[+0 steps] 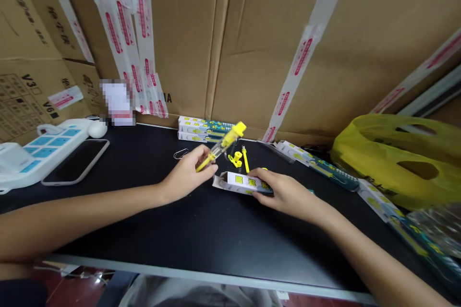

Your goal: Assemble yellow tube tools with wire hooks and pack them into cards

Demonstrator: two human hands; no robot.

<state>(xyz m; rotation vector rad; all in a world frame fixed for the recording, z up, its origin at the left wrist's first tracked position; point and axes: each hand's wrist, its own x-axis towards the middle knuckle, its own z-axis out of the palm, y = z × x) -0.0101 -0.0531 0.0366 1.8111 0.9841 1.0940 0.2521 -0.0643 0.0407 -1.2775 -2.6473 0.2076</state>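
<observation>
My left hand (192,172) is closed around the lower end of a slim yellow-and-clear tube tool (227,139), which tilts up to the right with a yellow head at its top. My right hand (284,192) grips a small white-and-teal carton (247,182) lying low over the table. The carton's left end flap stands open toward my left hand. Behind the carton lie a yellow rod (245,159) with a metal tip and some small yellow plastic parts (236,159). Whether anything is inside the carton is hidden.
Similar printed cartons are stacked at the back (201,128); others lie at the right (317,165). A yellow plastic bag (378,163) sits at the right. A phone (77,160) and power strip (46,146) lie left. Cardboard walls (187,48) enclose the black table (201,235).
</observation>
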